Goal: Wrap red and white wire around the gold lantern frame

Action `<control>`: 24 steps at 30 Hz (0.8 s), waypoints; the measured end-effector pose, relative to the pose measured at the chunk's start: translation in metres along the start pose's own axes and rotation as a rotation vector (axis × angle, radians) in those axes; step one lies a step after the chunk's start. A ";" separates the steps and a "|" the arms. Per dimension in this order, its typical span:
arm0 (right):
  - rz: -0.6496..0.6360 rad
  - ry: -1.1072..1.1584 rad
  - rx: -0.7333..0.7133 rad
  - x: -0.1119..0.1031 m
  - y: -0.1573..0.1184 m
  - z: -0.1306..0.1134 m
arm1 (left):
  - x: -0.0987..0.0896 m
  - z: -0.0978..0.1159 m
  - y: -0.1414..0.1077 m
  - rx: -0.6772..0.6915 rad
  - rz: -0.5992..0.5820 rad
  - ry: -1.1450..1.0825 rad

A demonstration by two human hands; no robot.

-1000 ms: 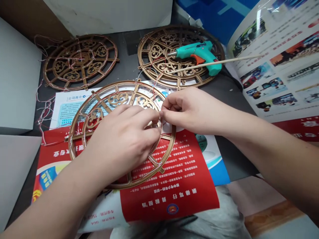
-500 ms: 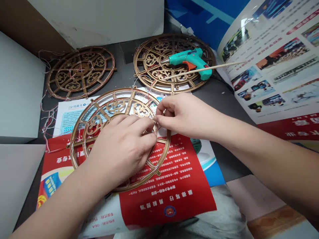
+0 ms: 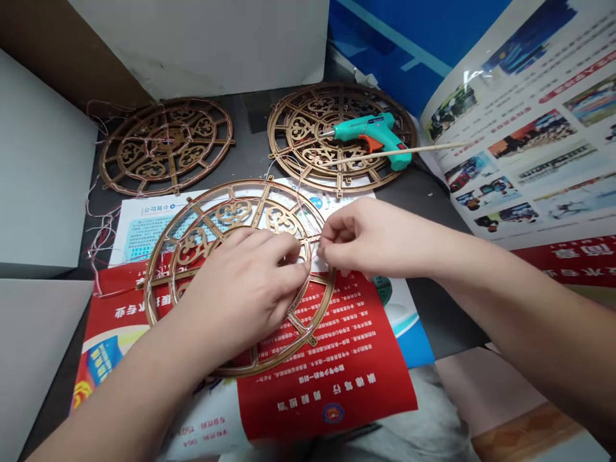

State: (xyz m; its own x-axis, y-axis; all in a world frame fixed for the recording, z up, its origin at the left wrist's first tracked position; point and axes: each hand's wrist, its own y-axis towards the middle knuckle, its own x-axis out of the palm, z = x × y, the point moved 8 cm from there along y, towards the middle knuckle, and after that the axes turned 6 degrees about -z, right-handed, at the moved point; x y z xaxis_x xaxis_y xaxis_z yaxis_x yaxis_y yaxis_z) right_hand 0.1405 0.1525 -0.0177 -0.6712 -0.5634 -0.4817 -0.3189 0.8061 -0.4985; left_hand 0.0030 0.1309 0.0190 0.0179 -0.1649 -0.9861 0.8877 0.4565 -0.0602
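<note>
A round gold openwork frame (image 3: 267,192) lies on printed sheets, with thin clear and reddish wire running along its rings. My left hand (image 3: 250,282) rests over the middle of this frame, its thumb and index finger pressed together near the right inner ring; what they pinch is too small to make out. Just to the right, my right hand (image 3: 353,240) is closed in a pinch at the frame's right rim. Whatever lies between its fingertips is hidden. A small gap separates the fingertips of the two hands.
A teal glue gun (image 3: 378,136) and a thin wooden stick (image 3: 428,149) lie on more round frames (image 3: 283,151) at the back. Another wired frame (image 3: 168,102) sits back left, loose wires beside it. Red and white sheets (image 3: 332,378) lie underneath; a curved printed poster (image 3: 520,147) stands right.
My right hand has moved slightly right and down, away from my left fingertips, opening a small gap between them. The whole view has shifted a little, so everything sits slightly lower.
</note>
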 end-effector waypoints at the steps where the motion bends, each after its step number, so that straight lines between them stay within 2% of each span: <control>1: -0.040 -0.006 0.060 0.003 0.000 0.003 | 0.000 -0.003 -0.001 0.008 0.008 -0.030; 5: -0.125 0.002 0.183 0.008 0.001 0.007 | -0.001 -0.014 -0.006 0.053 0.042 -0.174; 12: -0.136 -0.005 0.337 0.008 0.006 0.005 | 0.005 -0.024 -0.007 0.043 0.042 -0.246; 24: -0.065 0.015 0.437 0.011 0.001 -0.006 | 0.008 -0.026 -0.003 0.046 0.035 -0.221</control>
State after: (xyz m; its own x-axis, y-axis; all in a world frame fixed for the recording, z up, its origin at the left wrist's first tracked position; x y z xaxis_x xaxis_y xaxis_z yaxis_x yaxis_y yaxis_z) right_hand 0.1287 0.1481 -0.0197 -0.6699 -0.6050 -0.4303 -0.0503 0.6152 -0.7867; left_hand -0.0112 0.1508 0.0073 0.1450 -0.3395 -0.9294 0.9047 0.4257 -0.0144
